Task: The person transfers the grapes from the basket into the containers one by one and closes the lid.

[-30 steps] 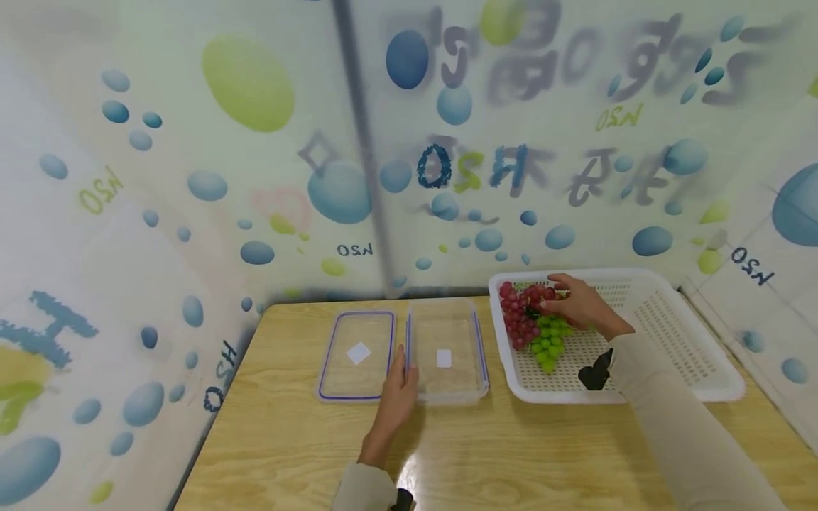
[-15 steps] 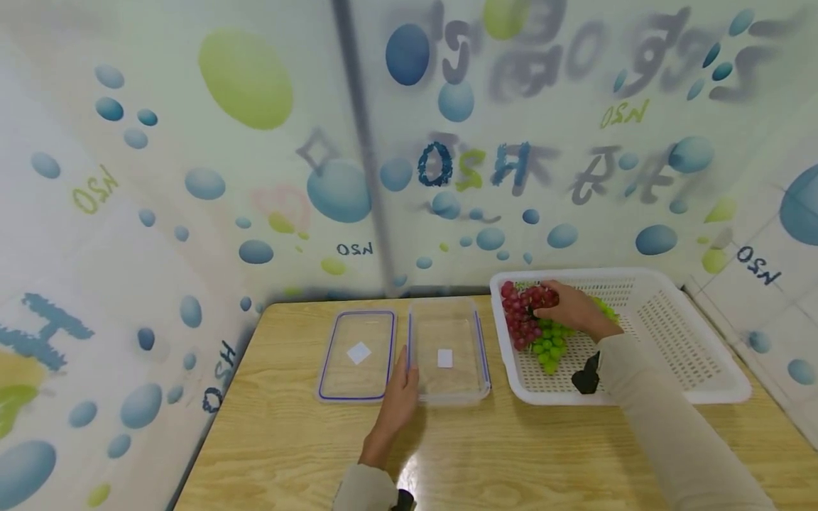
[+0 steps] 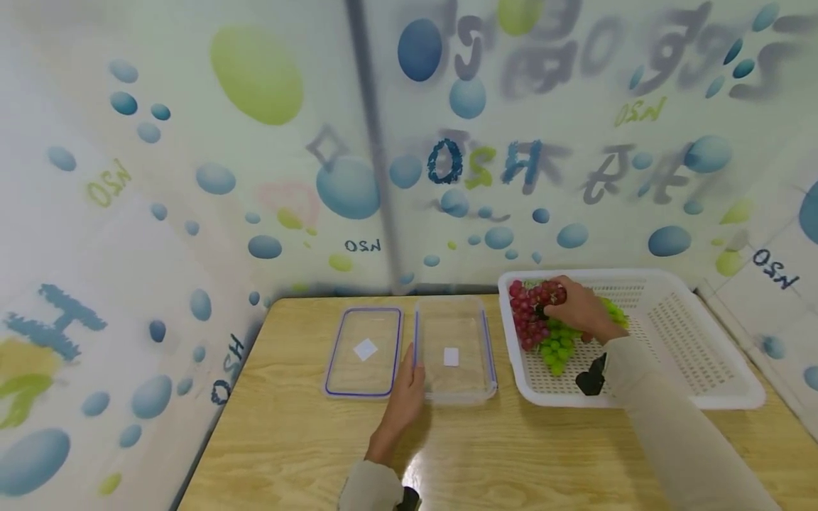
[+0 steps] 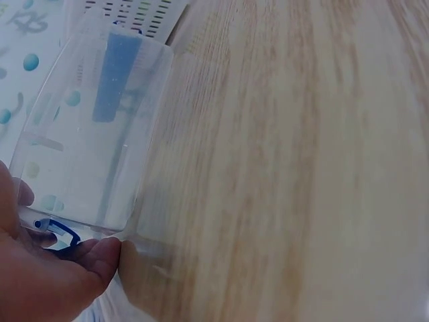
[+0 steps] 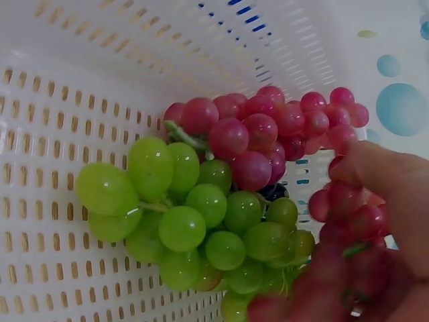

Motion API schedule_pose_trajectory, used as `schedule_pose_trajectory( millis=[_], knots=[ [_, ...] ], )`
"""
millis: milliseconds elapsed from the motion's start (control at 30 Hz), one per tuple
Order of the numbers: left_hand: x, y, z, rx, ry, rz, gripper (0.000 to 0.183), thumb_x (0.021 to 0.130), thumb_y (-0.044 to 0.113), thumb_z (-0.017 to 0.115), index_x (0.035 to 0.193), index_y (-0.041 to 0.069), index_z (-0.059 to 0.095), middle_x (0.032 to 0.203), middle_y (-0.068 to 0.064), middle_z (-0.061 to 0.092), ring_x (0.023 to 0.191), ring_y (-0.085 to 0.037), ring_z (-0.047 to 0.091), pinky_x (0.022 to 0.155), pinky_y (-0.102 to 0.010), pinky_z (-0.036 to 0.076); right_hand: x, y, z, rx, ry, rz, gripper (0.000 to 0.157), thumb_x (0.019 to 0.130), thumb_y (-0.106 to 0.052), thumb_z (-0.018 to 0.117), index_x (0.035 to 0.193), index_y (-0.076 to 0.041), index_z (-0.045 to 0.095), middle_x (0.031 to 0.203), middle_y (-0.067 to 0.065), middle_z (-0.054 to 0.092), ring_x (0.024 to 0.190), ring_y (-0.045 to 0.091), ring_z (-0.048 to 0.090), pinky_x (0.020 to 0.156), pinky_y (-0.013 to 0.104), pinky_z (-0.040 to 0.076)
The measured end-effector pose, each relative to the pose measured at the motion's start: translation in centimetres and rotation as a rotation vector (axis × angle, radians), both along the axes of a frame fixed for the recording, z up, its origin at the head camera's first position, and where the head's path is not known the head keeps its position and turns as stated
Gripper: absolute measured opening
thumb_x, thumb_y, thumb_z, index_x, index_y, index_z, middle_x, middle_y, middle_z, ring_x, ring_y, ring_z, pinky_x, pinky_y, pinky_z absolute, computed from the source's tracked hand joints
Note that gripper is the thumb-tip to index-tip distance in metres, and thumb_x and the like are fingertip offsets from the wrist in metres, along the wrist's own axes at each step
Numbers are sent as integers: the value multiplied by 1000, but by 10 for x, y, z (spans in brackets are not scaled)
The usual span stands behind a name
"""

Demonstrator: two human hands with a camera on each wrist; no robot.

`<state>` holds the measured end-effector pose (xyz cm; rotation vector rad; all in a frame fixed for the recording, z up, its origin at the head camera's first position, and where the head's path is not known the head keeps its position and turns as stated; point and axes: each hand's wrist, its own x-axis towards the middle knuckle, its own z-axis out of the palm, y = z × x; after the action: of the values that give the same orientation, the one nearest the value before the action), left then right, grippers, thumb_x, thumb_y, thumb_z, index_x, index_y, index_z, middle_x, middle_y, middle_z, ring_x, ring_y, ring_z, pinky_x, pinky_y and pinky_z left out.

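Note:
My left hand grips the left side of a clear plastic container on the table. In the left wrist view, its fingers and thumb bend around the container's end, beside a blue-sealed latch. Inside a white basket, my right hand holds part of a bunch of red grapes at its back right. The right wrist view shows the thumb against those grapes, with other fingers mostly hidden. Green grapes lie under and beside the hand, and a few dark grapes peek out between the bunches.
Left of the container lies a clear lid with a blue seal and a white label. The slotted white basket stands at the right, near the patterned wall. Wooden tabletop extends in front of them.
My right hand has moved a little left and closed in on the red grapes, uncovering green grapes right of its wrist. The left hand keeps its place at the container; the head view shifts slightly.

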<state>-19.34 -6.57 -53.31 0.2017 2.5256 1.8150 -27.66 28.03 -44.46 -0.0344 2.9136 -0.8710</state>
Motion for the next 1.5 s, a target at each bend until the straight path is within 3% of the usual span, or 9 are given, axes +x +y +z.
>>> schedule_pose_trajectory(
  millis=[133,333,467,567,667,833,933,1233,1500],
  knots=[
    [-2,1,1,-9,8,-6,54,108,13,31,155,-8,15,159,-31,19,148,-45,17,120,-57,13,1,2,7,-82,43,-52,67,96,-29,62,147,2,34,128,34,55,88,36,60,66,42,55],
    [-5,2,1,-33,27,2,53,108,12,31,154,-9,17,158,-32,21,147,-46,18,120,-58,15,1,-10,28,-362,11,-166,73,97,-41,59,152,-6,27,83,17,56,53,21,46,44,32,43],
    [-4,3,1,-42,26,8,53,108,13,31,154,-9,18,158,-31,22,147,-46,20,120,-57,15,4,-29,41,-493,-2,-197,73,98,-49,55,154,-10,27,118,20,58,90,27,58,73,37,54],
    [-3,3,1,-37,28,3,53,108,13,32,153,-10,18,157,-32,22,146,-47,19,119,-58,15,6,-46,48,-559,-30,-207,72,99,-49,53,155,-12,28,144,21,46,120,33,50,97,44,48],
    [-2,3,1,-37,26,0,53,108,13,32,153,-10,18,157,-33,22,146,-48,19,119,-59,16,9,-64,49,-664,-77,-206,69,99,-47,54,156,-17,28,141,20,49,113,30,55,90,41,53],
    [-1,3,3,-38,32,7,52,108,12,32,153,-10,19,157,-32,24,145,-47,22,119,-58,17,12,-95,41,-901,-173,-196,64,99,-41,57,154,-23,29,107,12,65,66,16,64,52,25,54],
    [-1,2,3,-45,50,18,51,107,10,33,152,-11,21,155,-34,26,144,-48,23,118,-59,18,13,-117,32,-940,-208,-180,61,100,-38,56,152,-20,31,99,7,64,54,13,60,48,26,53],
    [-2,3,0,-46,68,19,51,107,10,34,151,-13,22,155,-34,25,144,-49,23,118,-59,18,12,-173,-3,-903,-241,-242,56,100,-31,56,149,-15,34,89,9,61,51,13,56,47,27,53],
    [-2,2,1,-37,43,19,53,107,10,33,153,-11,18,158,-32,22,146,-47,20,119,-58,16,6,-201,-35,-868,-277,-303,58,100,-27,58,150,-11,33,120,18,57,67,17,61,53,29,53]
  ],
)
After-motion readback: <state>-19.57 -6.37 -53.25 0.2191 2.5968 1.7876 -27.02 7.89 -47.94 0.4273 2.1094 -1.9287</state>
